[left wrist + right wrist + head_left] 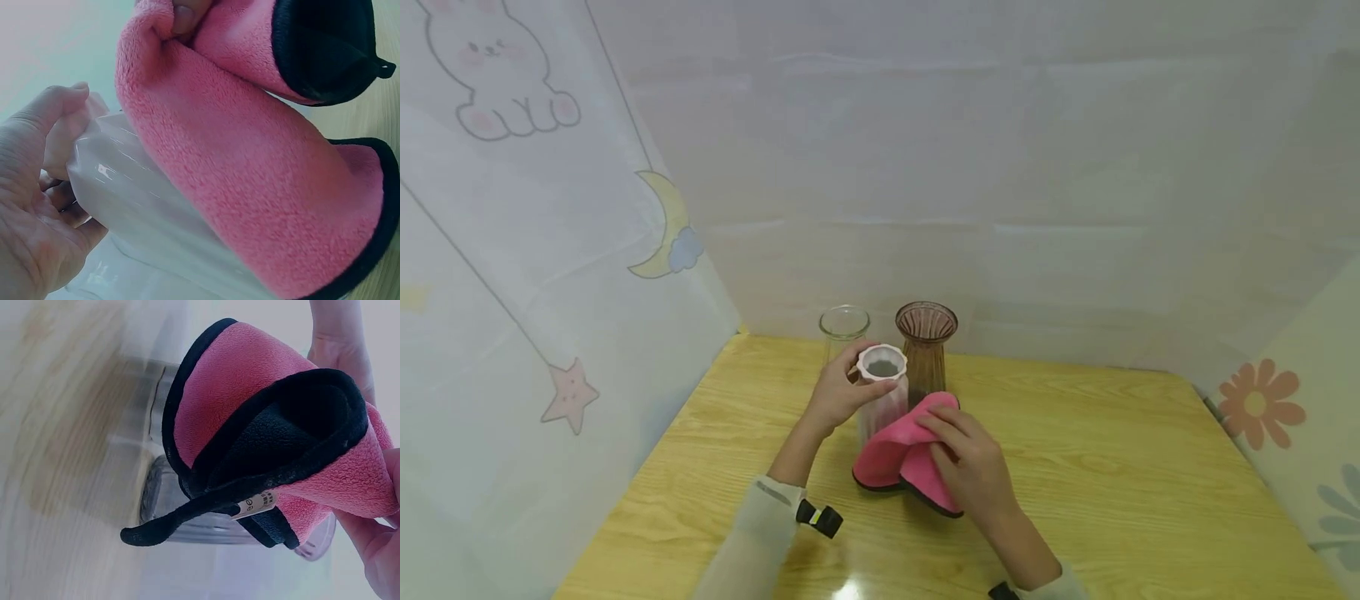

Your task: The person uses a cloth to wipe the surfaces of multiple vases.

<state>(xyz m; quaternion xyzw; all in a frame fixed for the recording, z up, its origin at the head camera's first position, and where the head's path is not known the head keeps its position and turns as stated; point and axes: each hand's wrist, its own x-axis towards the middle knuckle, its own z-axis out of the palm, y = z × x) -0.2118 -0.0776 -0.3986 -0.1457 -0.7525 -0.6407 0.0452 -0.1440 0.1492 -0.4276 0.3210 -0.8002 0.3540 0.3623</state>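
In the head view my left hand [841, 393] grips a pale pink-white vase [882, 408] near its scalloped rim, thumb on the near side and fingers behind. My right hand [973, 462] pinches a pink cloth [901, 446] with a dark edge, which hangs in folds across the vase's lower right side. The left wrist view shows the fluffy cloth [231, 156] lying along the glossy vase wall [144, 175]. In the right wrist view the cloth's dark inner side, a hanging loop [156, 528] and a small printed label [257, 504] show.
Behind the held vase stand a clear glass vase [844, 323] on the left and a purplish-brown ribbed glass vase [927, 342] on the right. They stand on a wood-grain table [1097, 475]. A pale wall covering [970, 150] with cartoon prints surrounds it at the back and sides.
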